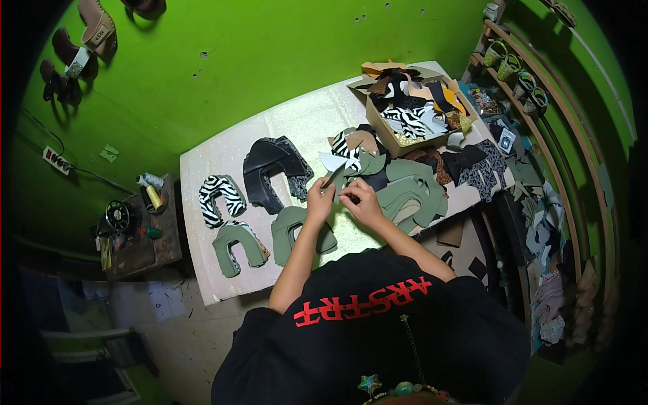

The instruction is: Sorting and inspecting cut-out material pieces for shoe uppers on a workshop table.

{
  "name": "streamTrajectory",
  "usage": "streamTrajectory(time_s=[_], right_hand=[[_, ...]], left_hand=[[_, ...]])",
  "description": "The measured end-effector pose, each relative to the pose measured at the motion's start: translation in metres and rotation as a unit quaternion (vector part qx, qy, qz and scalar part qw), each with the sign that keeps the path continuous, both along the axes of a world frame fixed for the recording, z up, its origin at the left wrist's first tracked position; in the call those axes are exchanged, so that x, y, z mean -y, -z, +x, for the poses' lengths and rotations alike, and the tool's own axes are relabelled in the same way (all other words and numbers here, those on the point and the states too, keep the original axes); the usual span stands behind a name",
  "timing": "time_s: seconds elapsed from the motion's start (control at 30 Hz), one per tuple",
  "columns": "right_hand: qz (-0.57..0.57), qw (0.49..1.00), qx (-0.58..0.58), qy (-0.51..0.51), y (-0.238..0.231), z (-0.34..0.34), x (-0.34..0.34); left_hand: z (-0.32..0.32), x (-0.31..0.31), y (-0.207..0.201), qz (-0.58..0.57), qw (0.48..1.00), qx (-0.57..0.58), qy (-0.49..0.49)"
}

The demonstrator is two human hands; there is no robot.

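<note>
Over the middle of the table, my left hand (319, 196) is closed around a narrow dark piece (331, 178) that points up and to the right; whether it is a blade or a strip cannot be told. Just beside it, my right hand (365, 202) has its fingers pinched together, with a small dark spot between them too small to name. Green cut pieces (408, 189) lie in a loose heap to the right of my hands. On the left stand stacks of U-shaped cut pieces: zebra-striped (230, 192), black (260, 170), and green (233, 244). Another green stack (289, 221) sits partly behind my left forearm.
A cardboard box (386, 133) full of mixed scraps stands at the table's (202, 283) far right. Patterned grey-black scraps (484, 165) lie near the right edge. A wooden rack (540, 101) holds sandals. At left, a small stand (172, 223) carries thread spools (154, 197).
</note>
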State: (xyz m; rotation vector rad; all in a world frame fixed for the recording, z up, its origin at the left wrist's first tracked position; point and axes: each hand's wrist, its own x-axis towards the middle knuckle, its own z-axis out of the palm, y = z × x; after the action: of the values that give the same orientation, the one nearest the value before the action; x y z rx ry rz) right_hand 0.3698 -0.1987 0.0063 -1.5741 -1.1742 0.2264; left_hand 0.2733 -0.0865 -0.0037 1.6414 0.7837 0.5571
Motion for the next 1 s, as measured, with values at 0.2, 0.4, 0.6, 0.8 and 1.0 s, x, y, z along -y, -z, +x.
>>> streamTrajectory(time_s=[0.2,0.4,0.6,0.8,1.0], right_hand=[[-0.003,0.999,-0.044,0.024,-0.012,-0.007,-0.020],[-0.062,0.988,-0.102,-0.099,0.005,-0.041,-0.061],[-0.085,0.963,-0.197,-0.161,0.004,-0.115,-0.104],[-0.169,0.962,-0.052,-0.209,-0.003,-0.183,-0.148],[-0.237,0.961,-0.004,-0.143,0.010,-0.241,-0.172]], left_hand=[[-0.047,-0.014,-0.001,0.006,0.999,0.029,0.015],[-0.106,-0.030,-0.018,-0.017,0.999,0.027,0.000],[-0.184,-0.056,-0.033,-0.075,0.990,0.035,-0.118],[-0.268,-0.083,-0.016,-0.110,0.971,0.079,-0.195],[-0.319,-0.109,0.011,-0.103,0.960,-0.043,-0.257]])
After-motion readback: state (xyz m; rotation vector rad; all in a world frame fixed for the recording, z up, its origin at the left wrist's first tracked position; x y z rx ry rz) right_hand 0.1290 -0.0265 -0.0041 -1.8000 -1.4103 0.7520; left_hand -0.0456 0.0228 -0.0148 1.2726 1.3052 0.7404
